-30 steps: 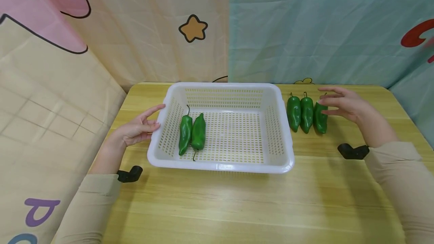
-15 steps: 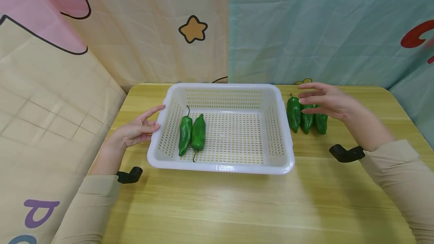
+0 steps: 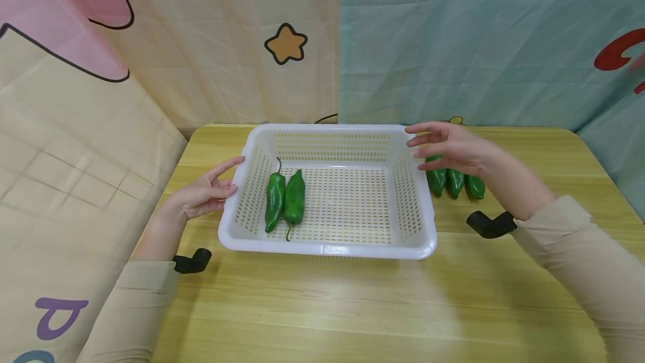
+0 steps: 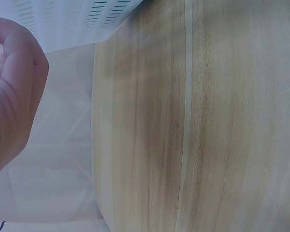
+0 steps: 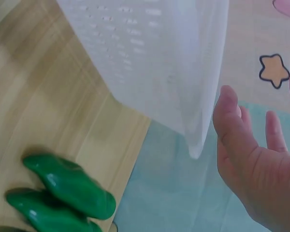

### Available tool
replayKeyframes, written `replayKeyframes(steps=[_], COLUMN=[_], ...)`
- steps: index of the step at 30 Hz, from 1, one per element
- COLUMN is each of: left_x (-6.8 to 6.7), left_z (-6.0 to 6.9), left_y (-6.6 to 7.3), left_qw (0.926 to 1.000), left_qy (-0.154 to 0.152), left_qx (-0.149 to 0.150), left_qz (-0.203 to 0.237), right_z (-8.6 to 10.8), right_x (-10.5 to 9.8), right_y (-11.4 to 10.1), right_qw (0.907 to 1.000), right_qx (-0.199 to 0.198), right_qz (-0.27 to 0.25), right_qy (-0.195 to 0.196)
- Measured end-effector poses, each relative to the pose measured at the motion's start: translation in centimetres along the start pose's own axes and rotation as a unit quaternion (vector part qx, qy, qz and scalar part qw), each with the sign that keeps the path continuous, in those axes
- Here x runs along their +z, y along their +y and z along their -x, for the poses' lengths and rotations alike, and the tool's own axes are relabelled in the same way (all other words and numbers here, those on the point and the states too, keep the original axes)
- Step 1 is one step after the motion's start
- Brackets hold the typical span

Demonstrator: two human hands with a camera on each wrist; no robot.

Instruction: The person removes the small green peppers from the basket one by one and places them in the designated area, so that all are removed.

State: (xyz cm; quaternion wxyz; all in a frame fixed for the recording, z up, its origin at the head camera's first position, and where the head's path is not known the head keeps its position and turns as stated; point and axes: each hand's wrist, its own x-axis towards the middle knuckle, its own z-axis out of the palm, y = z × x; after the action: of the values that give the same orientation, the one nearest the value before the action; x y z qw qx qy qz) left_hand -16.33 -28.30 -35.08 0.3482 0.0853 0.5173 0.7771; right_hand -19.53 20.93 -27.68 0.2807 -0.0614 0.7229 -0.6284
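Wood surface (image 3: 327,301) across lower frame. White basket (image 3: 332,249) at centre. Left grip (image 3: 202,192) touches its left side, fingers extended, unclenched. Right grip (image 3: 453,147) released, fingers spread by basket's right side, contact unclear. Two green peppers (image 3: 274,201) in basket, centre-left of frame; three loose peppers (image 3: 455,185) on surface, right of centre. Step seemingly steadying basket; next move probably calls for both grips settling evenly
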Motion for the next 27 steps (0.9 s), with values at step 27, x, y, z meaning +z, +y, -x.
replayKeyframes(steps=[27], left_x=[0.3], left_z=[0.0], left_y=[0.1], left_qw=[0.9998], left_qy=[0.019], left_qx=[-0.011], left_qz=[-0.001], right_z=[-5.7], right_x=[7.7], right_y=[-1.3], right_qw=[0.9957], right_qx=[0.027], right_qz=[0.039], right_qy=[-0.079])
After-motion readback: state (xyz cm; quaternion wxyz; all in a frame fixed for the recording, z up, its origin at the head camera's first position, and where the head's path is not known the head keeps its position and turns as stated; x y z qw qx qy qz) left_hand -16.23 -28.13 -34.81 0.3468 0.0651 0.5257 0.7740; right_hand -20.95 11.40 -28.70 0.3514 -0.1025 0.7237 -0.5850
